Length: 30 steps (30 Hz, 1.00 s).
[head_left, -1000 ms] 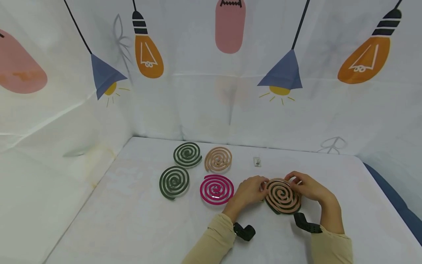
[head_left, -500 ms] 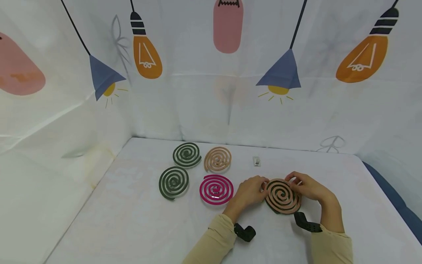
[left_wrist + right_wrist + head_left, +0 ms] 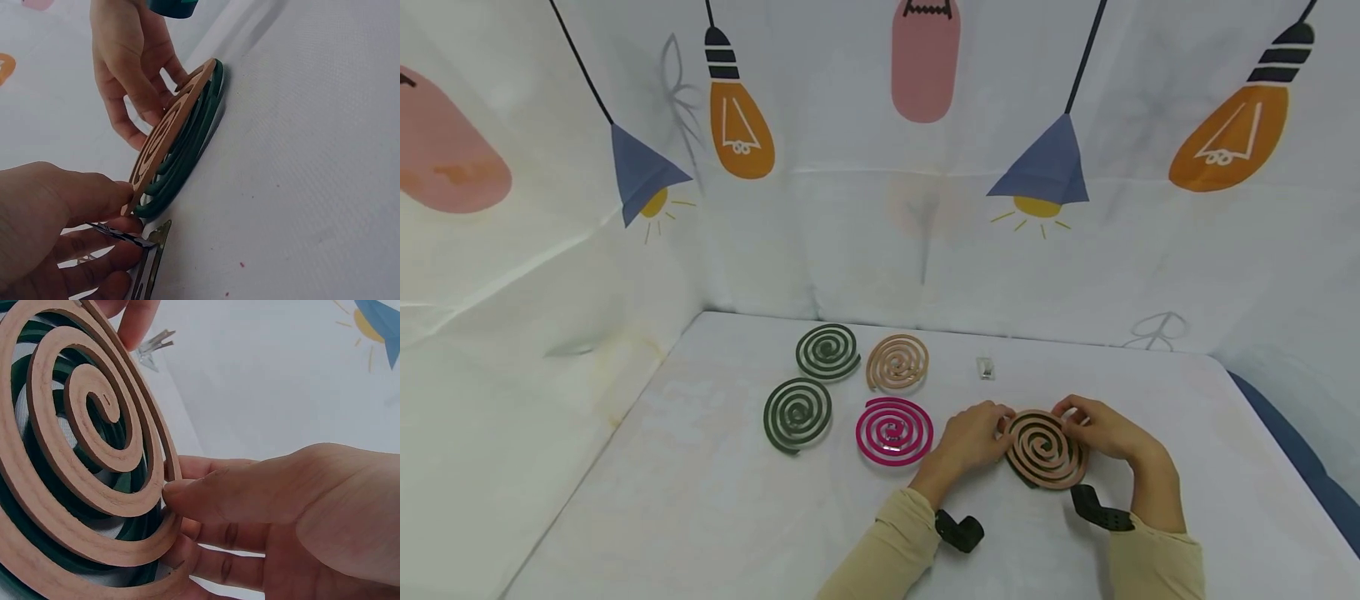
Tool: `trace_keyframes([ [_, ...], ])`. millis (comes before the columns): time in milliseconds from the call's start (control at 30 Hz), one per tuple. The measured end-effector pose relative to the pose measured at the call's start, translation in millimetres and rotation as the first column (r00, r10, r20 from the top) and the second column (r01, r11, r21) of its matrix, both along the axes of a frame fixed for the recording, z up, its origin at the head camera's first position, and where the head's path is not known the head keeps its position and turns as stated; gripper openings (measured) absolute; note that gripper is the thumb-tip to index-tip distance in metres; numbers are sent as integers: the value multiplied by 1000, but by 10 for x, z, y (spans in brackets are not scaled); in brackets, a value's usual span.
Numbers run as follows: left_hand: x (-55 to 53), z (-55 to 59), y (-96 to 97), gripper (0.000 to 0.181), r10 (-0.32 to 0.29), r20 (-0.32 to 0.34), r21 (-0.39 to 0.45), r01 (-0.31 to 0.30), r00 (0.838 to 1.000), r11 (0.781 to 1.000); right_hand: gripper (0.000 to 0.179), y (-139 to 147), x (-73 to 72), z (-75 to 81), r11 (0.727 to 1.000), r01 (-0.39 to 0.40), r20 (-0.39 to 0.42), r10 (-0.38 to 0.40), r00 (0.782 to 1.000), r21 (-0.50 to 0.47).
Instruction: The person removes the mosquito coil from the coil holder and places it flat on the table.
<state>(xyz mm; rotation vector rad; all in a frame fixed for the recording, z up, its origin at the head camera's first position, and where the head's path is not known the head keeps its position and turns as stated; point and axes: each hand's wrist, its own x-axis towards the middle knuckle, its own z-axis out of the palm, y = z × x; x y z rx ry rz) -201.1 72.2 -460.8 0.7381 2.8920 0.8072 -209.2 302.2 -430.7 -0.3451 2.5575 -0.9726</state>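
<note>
A tan mosquito coil (image 3: 1048, 450) lies over a dark green mosquito coil (image 3: 181, 181), the pair slightly tilted above the right part of the table. My left hand (image 3: 973, 437) pinches the tan coil at its left edge. Below those fingertips, in the left wrist view, a small bent metal stand (image 3: 160, 234) touches or nearly touches the other fingers. My right hand (image 3: 1108, 429) grips the opposite edge, its thumb on the tan rim and fingers behind, as the right wrist view shows. Whether the green coil is also gripped is partly hidden.
Left of the hands lie a magenta coil (image 3: 867, 435), a light tan coil (image 3: 875, 367) and two green coils (image 3: 769, 417). A small clear packet (image 3: 985, 368) lies near the back edge. Printed white cloth (image 3: 865, 250) walls the table (image 3: 700, 500) behind and at left.
Both hands keep hold of the coil and have shifted very slightly toward me with it. The other coils stay where they were.
</note>
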Motion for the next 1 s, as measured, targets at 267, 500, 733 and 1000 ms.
trace_keyframes([
  [267,31,-5,5,33,7,-19,-7,-7,1000,1000,21,3,5,-3,1000,-5,4,5,1000,2],
  [500,30,-34,27,32,26,-28,-30,-27,999,999,21,-9,10,13,1000,1,14,-1,1000,2],
  [733,27,-34,15,32,31,-36,-26,-32,999,999,22,-38,7,22,1000,12,21,-12,1000,13],
  [1000,44,-20,25,32,23,-25,-22,-24,999,999,23,-20,17,30,999,35,31,-36,999,36],
])
